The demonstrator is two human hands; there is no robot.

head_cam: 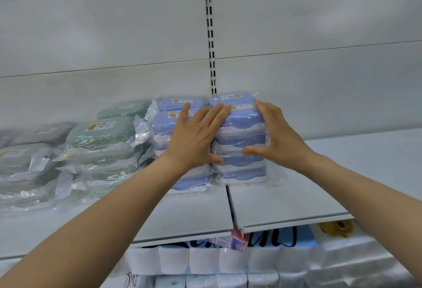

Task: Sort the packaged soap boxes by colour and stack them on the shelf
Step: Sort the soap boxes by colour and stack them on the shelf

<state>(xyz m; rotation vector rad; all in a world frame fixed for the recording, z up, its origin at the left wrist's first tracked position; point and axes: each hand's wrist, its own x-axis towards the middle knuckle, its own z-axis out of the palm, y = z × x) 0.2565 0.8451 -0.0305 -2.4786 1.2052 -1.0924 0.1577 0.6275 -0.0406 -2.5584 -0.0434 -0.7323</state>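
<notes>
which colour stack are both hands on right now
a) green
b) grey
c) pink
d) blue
d: the left hand and right hand both lie with straight fingers against the blue soap boxes, while the green stack sits untouched further left on the shelf.

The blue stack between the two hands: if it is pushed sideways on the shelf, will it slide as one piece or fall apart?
The blue stack would probably shear: separate boxes, each in glossy loose film that looks slippery. It is tall for its footprint, so a high push may tip it; the right hand and left hand brace both sides. The shelf looks smooth, so a low push should slide it.
</notes>
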